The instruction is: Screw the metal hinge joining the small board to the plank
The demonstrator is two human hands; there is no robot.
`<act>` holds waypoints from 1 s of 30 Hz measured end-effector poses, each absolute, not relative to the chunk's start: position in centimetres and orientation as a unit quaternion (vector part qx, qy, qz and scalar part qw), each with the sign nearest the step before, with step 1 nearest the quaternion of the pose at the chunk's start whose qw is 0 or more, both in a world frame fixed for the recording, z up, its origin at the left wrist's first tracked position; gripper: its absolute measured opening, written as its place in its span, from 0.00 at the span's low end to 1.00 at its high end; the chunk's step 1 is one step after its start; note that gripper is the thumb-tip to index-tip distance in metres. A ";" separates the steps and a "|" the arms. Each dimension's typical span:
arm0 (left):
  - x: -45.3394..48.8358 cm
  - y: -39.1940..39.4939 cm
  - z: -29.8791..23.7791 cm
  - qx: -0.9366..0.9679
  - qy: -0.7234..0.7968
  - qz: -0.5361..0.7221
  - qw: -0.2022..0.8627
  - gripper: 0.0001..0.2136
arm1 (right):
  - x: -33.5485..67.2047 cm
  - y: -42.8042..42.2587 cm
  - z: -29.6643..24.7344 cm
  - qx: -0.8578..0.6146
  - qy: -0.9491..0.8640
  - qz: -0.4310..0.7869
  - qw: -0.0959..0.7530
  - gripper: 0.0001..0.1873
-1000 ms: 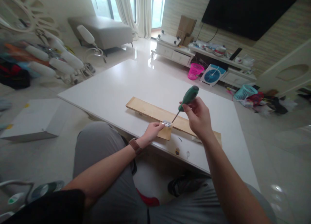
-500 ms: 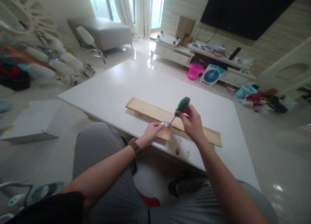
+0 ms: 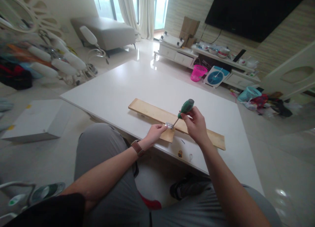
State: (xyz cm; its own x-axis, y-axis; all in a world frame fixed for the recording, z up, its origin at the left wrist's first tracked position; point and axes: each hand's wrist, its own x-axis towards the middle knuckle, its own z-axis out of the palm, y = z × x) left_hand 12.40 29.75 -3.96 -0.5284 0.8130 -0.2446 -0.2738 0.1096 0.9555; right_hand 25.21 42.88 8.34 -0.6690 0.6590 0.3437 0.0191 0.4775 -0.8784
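Observation:
A long wooden board (image 3: 150, 110) lies across the white table (image 3: 118, 85), and a short wooden board (image 3: 168, 135) meets its near side. A small silver metal hinge (image 3: 169, 125) rests where the boards meet. My left hand (image 3: 154, 134) is closed, thumb and fingers pinching the hinge's left side over the short board. My right hand (image 3: 197, 124) grips a green-handled screwdriver (image 3: 186, 107), tilted, with its shaft running down to the hinge's right end. The exact contact of the tip is too small to make out.
Near the table's front edge lie a thin dark piece (image 3: 182, 141), a small yellow-and-black item (image 3: 180, 153) and a small clear item (image 3: 191, 157). A pink basket (image 3: 198, 73) and a blue-and-white fan (image 3: 216, 76) stand on the floor beyond.
The head view has shifted slightly. Both hands, the screwdriver and the hinge keep nearly the same places relative to the boards.

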 end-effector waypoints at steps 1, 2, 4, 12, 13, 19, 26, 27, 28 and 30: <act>12.4 29.8 -4.0 0.222 0.606 0.630 0.433 0.29 | 25.2 42.9 8.3 -0.215 -0.787 0.463 0.347 0.14; 12.4 29.8 -4.0 0.221 0.606 0.630 0.433 0.29 | 25.2 42.9 8.4 -0.214 -0.786 0.462 0.350 0.14; 12.4 29.8 -4.1 0.222 0.606 0.630 0.433 0.29 | 25.3 42.9 8.4 -0.211 -0.785 0.461 0.355 0.14; 12.4 29.8 -4.0 0.214 0.606 0.629 0.438 0.29 | 25.3 42.9 8.4 -0.211 -0.788 0.462 0.348 0.14; 12.4 29.8 -3.9 0.216 0.608 0.626 0.438 0.28 | 25.3 43.0 8.3 -0.213 -0.789 0.460 0.347 0.14; 12.4 29.6 -3.6 0.223 0.611 0.623 0.434 0.28 | 25.3 43.0 8.2 -0.216 -0.793 0.452 0.347 0.15; 12.4 29.6 -3.4 0.230 0.603 0.634 0.426 0.28 | 25.2 42.3 8.7 -0.215 -0.800 0.432 0.356 0.17; 12.4 29.6 -3.4 0.230 0.604 0.634 0.425 0.28 | 25.3 42.3 8.7 -0.217 -0.799 0.432 0.358 0.17; 12.4 29.6 -3.5 0.230 0.606 0.633 0.423 0.28 | 25.3 42.3 8.7 -0.219 -0.797 0.433 0.360 0.17; 12.4 29.6 -3.5 0.231 0.606 0.632 0.423 0.28 | 25.2 42.3 8.6 -0.219 -0.794 0.440 0.357 0.17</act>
State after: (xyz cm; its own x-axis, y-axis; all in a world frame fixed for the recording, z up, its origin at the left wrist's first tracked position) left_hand 12.43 29.61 -3.47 -0.5350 0.8152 -0.2218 -0.2555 0.0941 0.9622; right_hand 25.25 42.30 8.60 -0.6491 0.6620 0.3747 0.0338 0.5172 -0.8552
